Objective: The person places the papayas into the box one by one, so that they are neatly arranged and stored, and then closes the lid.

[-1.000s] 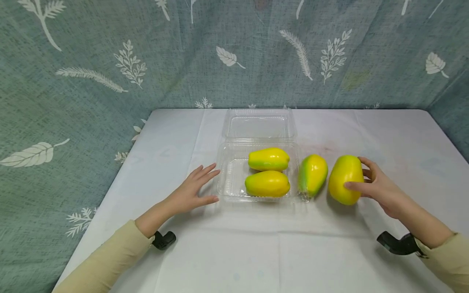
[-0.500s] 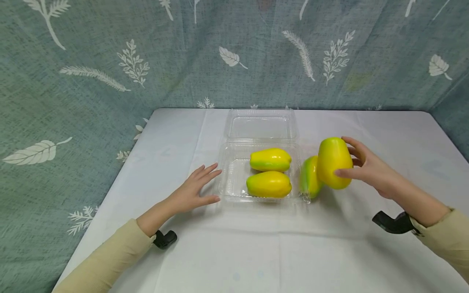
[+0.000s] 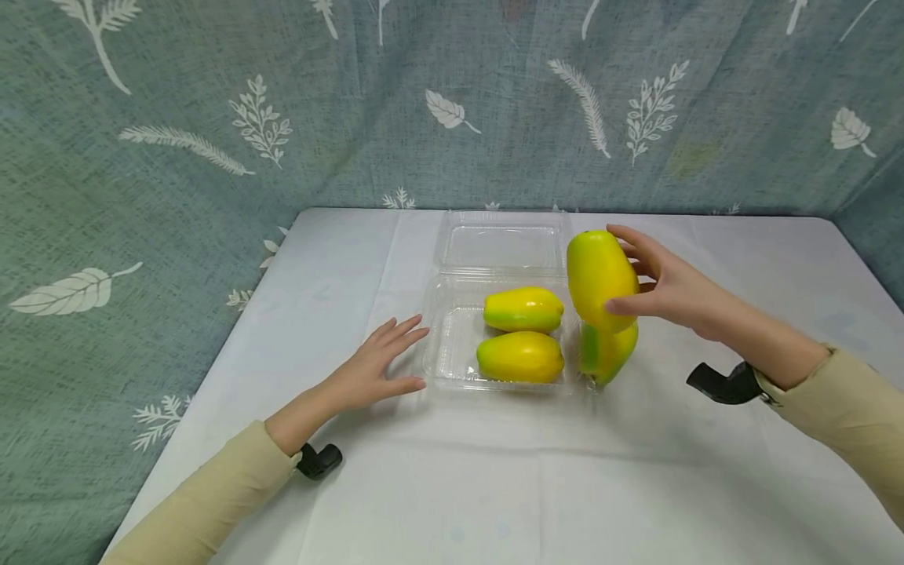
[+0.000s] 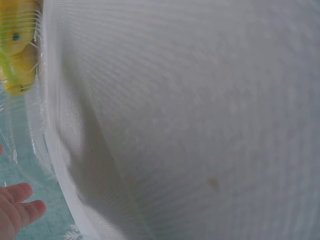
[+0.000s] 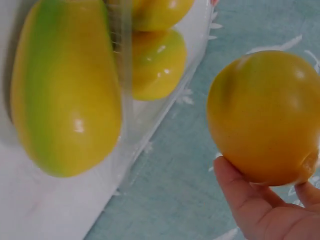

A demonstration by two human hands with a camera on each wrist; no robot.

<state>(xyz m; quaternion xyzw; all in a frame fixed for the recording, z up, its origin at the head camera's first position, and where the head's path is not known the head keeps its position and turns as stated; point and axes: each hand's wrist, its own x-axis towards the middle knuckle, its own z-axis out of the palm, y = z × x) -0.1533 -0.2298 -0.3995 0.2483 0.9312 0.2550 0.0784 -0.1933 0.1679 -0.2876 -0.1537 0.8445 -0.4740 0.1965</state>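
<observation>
My right hand [image 3: 674, 290] holds a large yellow papaya [image 3: 596, 271] up over the table, thumb on the near side and fingers round the far side. Below it, another papaya [image 3: 609, 357], yellow with a green side, lies against the right edge of a clear plastic clamshell box [image 3: 448, 341], its upper part hidden. Inside the box two papayas, a rear one [image 3: 523, 308] and a front one [image 3: 520, 357], lie crosswise. Just left of the box my left hand [image 3: 374, 365] has its fingers spread and holds nothing. In the right wrist view, fingertips support the lifted papaya [image 5: 265, 115] from underneath.
The box's clear lid [image 3: 504, 243] is folded back flat toward the table's far edge. A white cloth [image 3: 459, 479] covers the table. Behind and to the left hangs a green-blue leaf-print curtain [image 3: 395, 102]. Each wrist carries a black camera mount [image 3: 723, 384].
My right hand has lifted the large papaya from the table and carried it left and farther back, over the papaya beside the box. The left hand stays in place.
</observation>
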